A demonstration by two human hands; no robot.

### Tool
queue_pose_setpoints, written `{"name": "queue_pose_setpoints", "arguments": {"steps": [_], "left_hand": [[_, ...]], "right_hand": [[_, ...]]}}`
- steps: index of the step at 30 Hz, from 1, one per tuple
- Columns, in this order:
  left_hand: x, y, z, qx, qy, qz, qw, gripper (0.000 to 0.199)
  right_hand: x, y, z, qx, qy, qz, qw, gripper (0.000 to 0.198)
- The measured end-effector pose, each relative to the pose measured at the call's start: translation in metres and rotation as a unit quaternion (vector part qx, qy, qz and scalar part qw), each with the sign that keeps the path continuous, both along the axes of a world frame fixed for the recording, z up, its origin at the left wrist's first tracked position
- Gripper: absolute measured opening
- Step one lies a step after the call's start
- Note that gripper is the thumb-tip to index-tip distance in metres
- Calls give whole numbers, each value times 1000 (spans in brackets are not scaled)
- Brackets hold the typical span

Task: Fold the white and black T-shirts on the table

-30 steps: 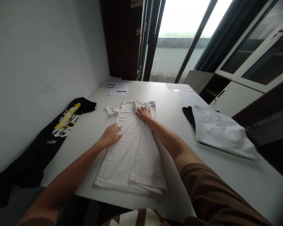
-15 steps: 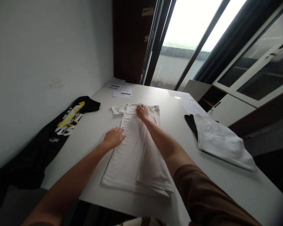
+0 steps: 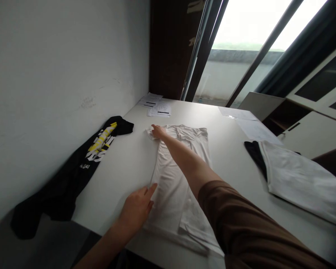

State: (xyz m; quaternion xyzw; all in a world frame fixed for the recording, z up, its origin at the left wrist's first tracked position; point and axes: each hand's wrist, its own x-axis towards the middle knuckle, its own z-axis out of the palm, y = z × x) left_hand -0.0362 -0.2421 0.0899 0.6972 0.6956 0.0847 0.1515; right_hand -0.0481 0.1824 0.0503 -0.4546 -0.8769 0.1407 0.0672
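Observation:
A white T-shirt lies folded lengthwise on the white table, its one visible short sleeve at the far left and its hem toward me. My right hand reaches across the shirt and rests on that sleeve; its fingers look partly spread, and their undersides are hidden. Near the lower left side of the shirt is my left hand, index finger stretched out and touching the fabric edge, the others loosely bent. My right forearm covers part of the shirt's middle.
A black garment with yellow and white print hangs over the table's left edge by the wall. Folded white and black clothing lies on the right. Papers and clear sheets lie at the table's far end.
My right hand has moved left from the shirt's collar area to the sleeve. My left hand has come nearer to me along the shirt's left side. The view has turned slightly left.

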Motion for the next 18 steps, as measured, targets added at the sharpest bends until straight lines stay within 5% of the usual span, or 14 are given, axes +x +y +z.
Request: {"name": "queue_pose_setpoints", "arguments": {"steps": [7,13,16,18], "left_hand": [[9,-29,-37,109,-71,53,990,65],[16,-30,-28,94,-201,64,973,76],[20,-28,-21,100,-242,103,960,69],[21,-26,-19,107,-234,128,958,69]], "right_hand": [[-8,-2,5,-10,-5,-33,999,38],[6,6,27,8,95,-81,992,34],[25,20,43,-46,239,-137,960,47],[45,30,52,-118,345,-185,912,50]]}}
